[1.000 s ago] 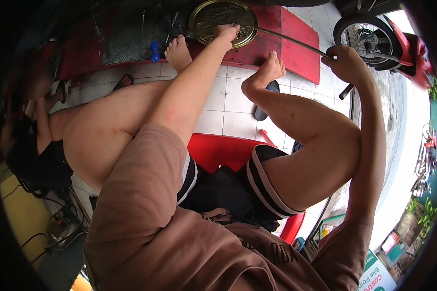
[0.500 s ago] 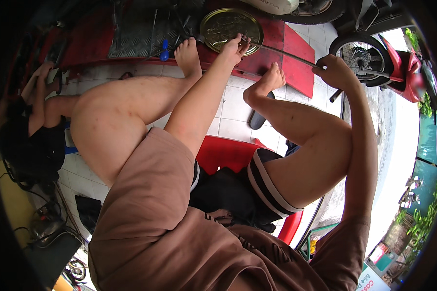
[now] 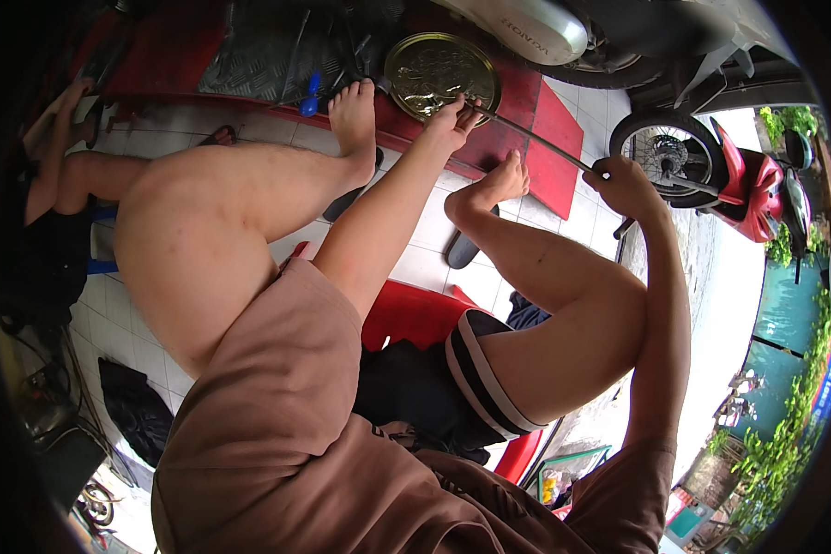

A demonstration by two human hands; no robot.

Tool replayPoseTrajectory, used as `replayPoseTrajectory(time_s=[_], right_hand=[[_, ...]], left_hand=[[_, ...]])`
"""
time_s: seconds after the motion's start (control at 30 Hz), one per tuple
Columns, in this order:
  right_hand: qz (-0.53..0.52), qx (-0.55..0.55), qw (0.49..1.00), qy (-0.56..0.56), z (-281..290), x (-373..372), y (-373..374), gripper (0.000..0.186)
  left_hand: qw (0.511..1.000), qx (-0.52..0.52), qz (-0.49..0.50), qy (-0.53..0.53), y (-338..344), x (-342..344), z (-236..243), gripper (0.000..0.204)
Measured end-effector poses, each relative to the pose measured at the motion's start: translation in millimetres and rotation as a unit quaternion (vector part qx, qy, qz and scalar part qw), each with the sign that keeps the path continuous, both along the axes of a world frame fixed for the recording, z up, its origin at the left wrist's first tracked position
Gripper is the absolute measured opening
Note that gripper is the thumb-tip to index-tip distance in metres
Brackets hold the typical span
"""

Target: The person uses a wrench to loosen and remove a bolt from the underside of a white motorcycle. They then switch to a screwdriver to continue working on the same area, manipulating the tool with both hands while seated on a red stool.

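We hold a long metal rod (image 3: 535, 137) slantwise between our two hands, over the red platform (image 3: 519, 92). Our left hand (image 3: 449, 126) is at the lower right rim of a round gold tray (image 3: 429, 66), its fingers clamped on one end of the rod; whether they also touch the tray, we cannot tell. Our right hand (image 3: 626, 187) is well apart from it — its fingers closed in a fist about the other end. The tray lies on the platform, with a blue handle (image 3: 310, 95) to its left, just beside our left foot (image 3: 353, 120). Our right foot (image 3: 491, 189) is below the rod, at the platform's edge — resting on it or in front of it, we cannot say. Near the right hand we see the wheel (image 3: 669, 155) of a red motorcycle (image 3: 757, 198). A dark slipper (image 3: 462, 249) lies on the white tiled floor (image 3: 427, 226) near our right foot.
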State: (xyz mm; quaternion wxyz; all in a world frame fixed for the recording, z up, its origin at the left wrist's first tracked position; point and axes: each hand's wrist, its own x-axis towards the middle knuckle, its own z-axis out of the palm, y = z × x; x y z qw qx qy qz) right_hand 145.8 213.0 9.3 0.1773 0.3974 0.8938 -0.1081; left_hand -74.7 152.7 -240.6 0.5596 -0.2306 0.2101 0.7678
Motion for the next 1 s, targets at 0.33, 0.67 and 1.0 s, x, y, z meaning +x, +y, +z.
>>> replayPoseTrajectory(time_s=[0.33, 0.67, 1.0], right_hand=[[-0.063, -0.064, 0.996, -0.005, 0.6, -21.5, -20.1, 0.034], [-0.141, -0.18, 0.972, 0.048, -6.1, -29.1, -18.8, 0.03], [-0.035, -0.034, 0.995, 0.088, -11.3, -25.8, -17.9, 0.029]], left_hand=[[0.988, 0.092, 0.121, -0.033, 0.8, -13.9, -2.1, 0.012], [0.981, 0.097, 0.164, -0.028, 7.5, -31.7, 12.0, 0.012], [0.964, 0.015, 0.166, 0.206, 1.1, -39.3, 24.8, 0.013]])
